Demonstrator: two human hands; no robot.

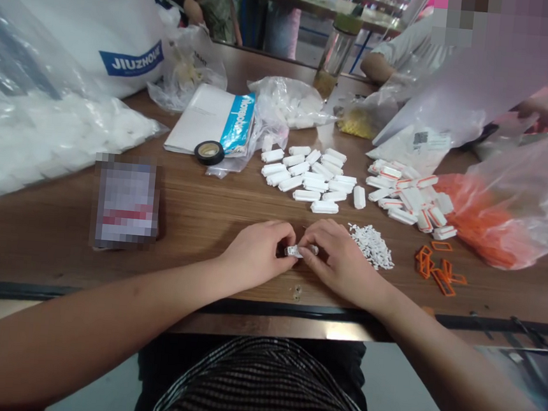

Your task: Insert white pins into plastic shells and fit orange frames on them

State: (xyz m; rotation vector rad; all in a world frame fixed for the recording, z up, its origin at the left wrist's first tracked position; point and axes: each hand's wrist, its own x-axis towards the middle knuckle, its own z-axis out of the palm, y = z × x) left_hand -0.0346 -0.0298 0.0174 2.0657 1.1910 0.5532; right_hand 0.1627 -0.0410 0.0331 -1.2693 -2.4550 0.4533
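Hands' grip (257, 247) pinches white piece (293, 251) in the space between table edge (269, 309) and blocks (315, 185).

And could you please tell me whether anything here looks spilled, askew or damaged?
Nothing looks clearly spilled or damaged. The tape roll overlaps the near edge of the notebook, and one white piece lies crosswise to most of the cluster at its left.

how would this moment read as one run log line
left hand: pinching white part | right hand: fingers closed on same part | beside right hand: small white pieces | farther right: orange frames | beyond hands: white blocks
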